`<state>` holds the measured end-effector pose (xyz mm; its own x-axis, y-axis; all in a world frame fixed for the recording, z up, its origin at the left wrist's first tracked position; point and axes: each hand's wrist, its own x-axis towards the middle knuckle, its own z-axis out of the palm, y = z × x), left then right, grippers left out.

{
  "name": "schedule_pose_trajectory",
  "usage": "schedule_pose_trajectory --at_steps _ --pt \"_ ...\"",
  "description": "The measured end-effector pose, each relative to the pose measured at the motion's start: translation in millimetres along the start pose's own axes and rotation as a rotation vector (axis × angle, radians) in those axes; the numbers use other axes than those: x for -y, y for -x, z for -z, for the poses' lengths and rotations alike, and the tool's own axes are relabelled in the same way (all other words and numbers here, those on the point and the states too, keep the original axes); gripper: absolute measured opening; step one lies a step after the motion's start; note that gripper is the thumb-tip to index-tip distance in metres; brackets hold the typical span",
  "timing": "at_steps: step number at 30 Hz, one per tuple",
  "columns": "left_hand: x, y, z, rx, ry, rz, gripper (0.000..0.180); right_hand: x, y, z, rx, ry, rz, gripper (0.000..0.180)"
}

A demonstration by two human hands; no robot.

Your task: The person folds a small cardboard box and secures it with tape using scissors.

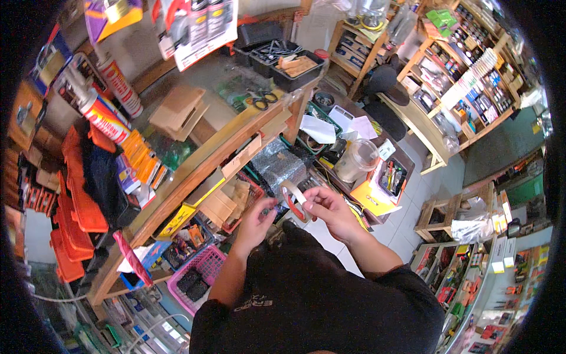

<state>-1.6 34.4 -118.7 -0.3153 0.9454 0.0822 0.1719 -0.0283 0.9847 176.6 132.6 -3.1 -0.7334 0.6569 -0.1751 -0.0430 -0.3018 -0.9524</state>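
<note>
My right hand [333, 215] pinches a roll of tape [287, 187] by its edge; the roll looks like a pale ring with some red on its inner side. To the left of it, my left hand [254, 225] is raised with its fingers curled in. Something small and dark shows at those fingertips, too small to name. The two hands are apart, in front of my chest. Just beyond them lies a package in bubble wrap [280, 165].
A wooden-edged glass counter [194, 171] runs along the left, with scissors [264, 101], folded cardboard [177, 112] and black bins on top. A pink basket [177, 286] sits below it. Ahead right stand a clear plastic tub [357, 159] and a yellow box [371, 197].
</note>
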Motion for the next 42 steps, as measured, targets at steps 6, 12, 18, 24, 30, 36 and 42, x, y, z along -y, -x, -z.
schedule_pose_trajectory --at_steps 6,12,18,24,30,36,42 --pt "-67.9 4.8 14.0 -0.226 -0.039 -0.248 0.028 -9.9 -2.5 -18.1 0.040 0.079 -0.021 0.018" --pt "-78.1 12.1 24.6 -0.179 -0.021 -0.217 0.026 -21.0 -5.8 -28.0 0.075 0.251 -0.059 0.018" --pt "-69.3 13.2 30.1 -0.114 0.143 -0.043 0.020 -30.6 -10.9 -36.0 0.113 0.321 -0.047 0.017" --pt "-63.3 14.2 38.9 -0.111 0.217 0.039 0.016 -30.0 -15.9 -41.1 0.145 0.451 -0.087 0.018" --pt "-58.1 13.5 42.0 -0.145 0.205 0.043 0.012 -30.5 -20.3 -44.2 0.173 0.445 -0.082 0.019" --pt "-64.1 15.2 49.6 -0.165 0.117 -0.007 0.010 -30.0 -25.8 -47.5 0.211 0.439 -0.065 0.019" --pt "-69.8 19.5 49.0 -0.212 -0.019 -0.005 0.011 -32.5 -23.5 -46.5 0.224 0.438 -0.047 0.020"
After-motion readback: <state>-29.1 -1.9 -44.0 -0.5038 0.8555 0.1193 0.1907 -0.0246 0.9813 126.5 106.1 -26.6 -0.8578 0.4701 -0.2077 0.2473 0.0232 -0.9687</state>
